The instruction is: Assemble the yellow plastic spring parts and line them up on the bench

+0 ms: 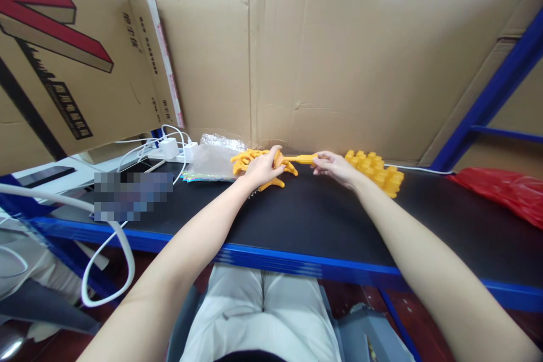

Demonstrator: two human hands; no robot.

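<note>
An orange plastic rod point(302, 159), thicker toward its right end, lies level between my two hands above the black tabletop. My right hand point(337, 169) pinches its right end with the fingertips. At the rod's other end, my left hand point(263, 169) is curled round orange plastic, partly hidden by the fingers. Beneath and around that hand spreads a pile of curved orange plastic pieces point(241, 165); their exact kind is hard to make out. Just beyond my right wrist stands a block of yellow-orange knobbed cylinders point(375, 169) in rows.
Clear plastic bags point(212, 161) lie left of the pile, near white chargers point(168, 148) and cables. A red plastic bag point(504, 192) sits at the right. Cardboard point(339, 73) walls the back. A blue metal edge point(297, 263) runs along the front.
</note>
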